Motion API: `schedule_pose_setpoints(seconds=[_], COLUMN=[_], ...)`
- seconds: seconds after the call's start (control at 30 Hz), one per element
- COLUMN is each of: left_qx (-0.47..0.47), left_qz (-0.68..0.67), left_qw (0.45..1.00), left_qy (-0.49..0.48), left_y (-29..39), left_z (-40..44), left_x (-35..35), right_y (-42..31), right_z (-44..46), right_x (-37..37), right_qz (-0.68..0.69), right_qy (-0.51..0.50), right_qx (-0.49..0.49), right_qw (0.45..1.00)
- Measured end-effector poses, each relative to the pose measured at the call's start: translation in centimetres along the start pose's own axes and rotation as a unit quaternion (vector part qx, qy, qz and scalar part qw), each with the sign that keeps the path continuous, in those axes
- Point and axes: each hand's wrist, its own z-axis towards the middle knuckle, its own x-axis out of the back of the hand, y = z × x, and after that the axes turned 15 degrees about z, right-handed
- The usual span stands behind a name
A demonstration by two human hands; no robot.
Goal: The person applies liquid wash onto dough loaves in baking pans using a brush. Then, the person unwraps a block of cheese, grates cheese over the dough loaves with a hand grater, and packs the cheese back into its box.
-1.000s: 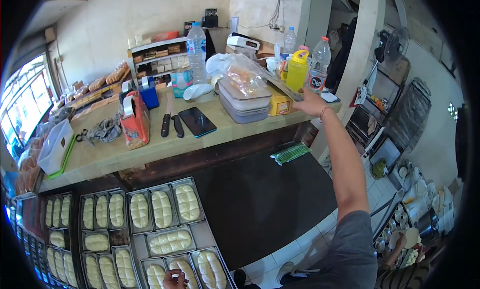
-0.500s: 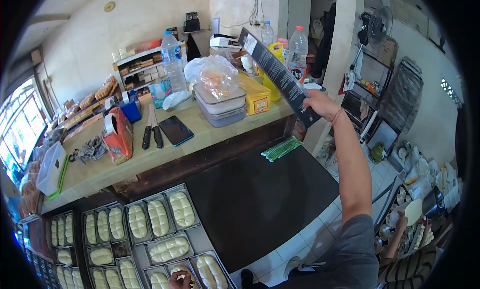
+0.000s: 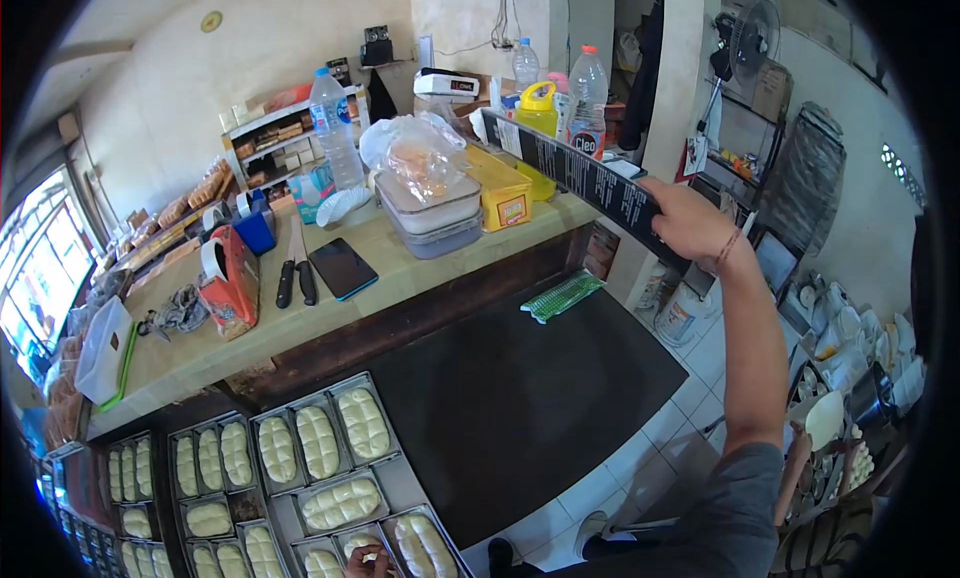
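One dark box [image 3: 575, 175], clamped near its lower-right end in the right hand [image 3: 693, 223]

A pale bench [image 3: 400, 268] slants across the middle of the frame; below it spreads a low black bench [image 3: 520, 408], with baking trays [image 3: 405, 475] of scored dough at lower left. Next in size comes the dark box, right of centre, tilted, its long axis running from upper left down to lower right. Its upper-left end crosses in front of the yellow bottle [image 3: 537, 115], and the yellow tub [image 3: 497, 193] sits below that end.

Most of the box lies left of the right hand and higher in the frame, pointing away from the fingers closed on it. The right hand is touching it, so it is the nearer one. The left hand [image 3: 370, 562] is well apart at the bottom edge, beside a dough loaf [image 3: 356, 540], its fingers bent; whether they hold or touch anything, I cannot tell.
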Motion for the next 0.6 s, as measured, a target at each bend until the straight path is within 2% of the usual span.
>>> schedule_pose_setpoints(seconds=[0.1,0.23,0.33,0.5,0.6], left_qx=[-0.027,0.005,-0.036,0.01,0.02], left_qz=[0.017,-0.026,0.014,-0.026,-0.03], left_qw=[0.999,0.999,0.999,0.999,0.998], left_qy=[0.009,-0.022,-0.02,-0.031,-0.046], left_y=[0.4,0.6,0.6,1.6,1.8], left_z=[0.3,0.3,0.2,-0.1,-0.7], left_x=[-0.6,-1.6,-2.2,-2.0,-2.6], right_y=[0.1,0.7,0.3,4.4,5.9], right_z=[-1.2,-1.7,-0.7,0.4,0.1], right_x=[1.0,1.3,0.5,0.8,1.2], right_qz=[-0.014,-0.017,0.084,0.14,0.261], right_qy=[-0.03,-0.074,-0.098,-0.102,-0.11], right_qx=[-0.001,0.018,-0.07,-0.037,-0.075], right_qw=[0.999,0.997,0.989,0.984,0.956])
